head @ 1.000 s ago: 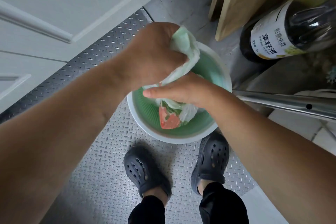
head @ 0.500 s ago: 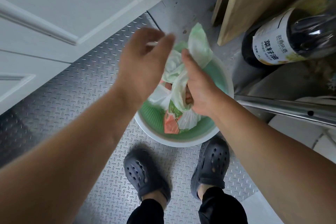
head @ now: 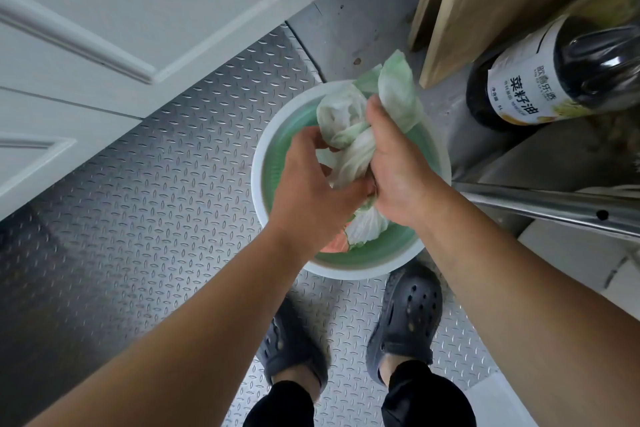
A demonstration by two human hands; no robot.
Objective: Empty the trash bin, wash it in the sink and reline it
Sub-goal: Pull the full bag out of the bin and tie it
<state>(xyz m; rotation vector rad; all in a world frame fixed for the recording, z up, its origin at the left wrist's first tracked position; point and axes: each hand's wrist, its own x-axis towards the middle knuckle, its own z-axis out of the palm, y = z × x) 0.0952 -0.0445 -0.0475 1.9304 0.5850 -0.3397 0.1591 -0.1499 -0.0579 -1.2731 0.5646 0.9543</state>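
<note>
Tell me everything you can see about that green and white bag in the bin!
The thin, crinkly pale green and white plastic bag is bunched at its top, as if being tied. The left hand and right hand both grip it. It sits in the round white bin with a green inside, on the metal floor. Something orange-red shows through the bag low down.

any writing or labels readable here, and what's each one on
"菜籽油": large dark characters on the white label of the dark bottle at the right.
Smaller brand line above those characters on that label: too blurred to read.
Tiny print near the label's bottom edge: too small to read.
No other text shows.
</note>
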